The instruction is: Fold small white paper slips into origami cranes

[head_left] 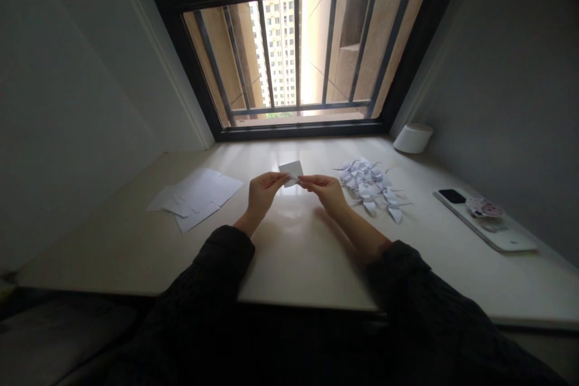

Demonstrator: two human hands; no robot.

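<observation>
A small folded white paper piece is held up above the pale windowsill ledge, in front of the window. My left hand pinches its lower left edge with fingers closed. Pinching the lower right edge is my right hand, also closed. Both forearms wear dark sleeves. To the right of my right hand lies a heap of several folded white paper cranes. Loose flat white paper sheets lie to the left of my left hand.
A white phone with a round sticker-like grip lies on the ledge at the right. In the back right corner stands a white cylindrical object. A barred window closes the far side; walls flank both sides.
</observation>
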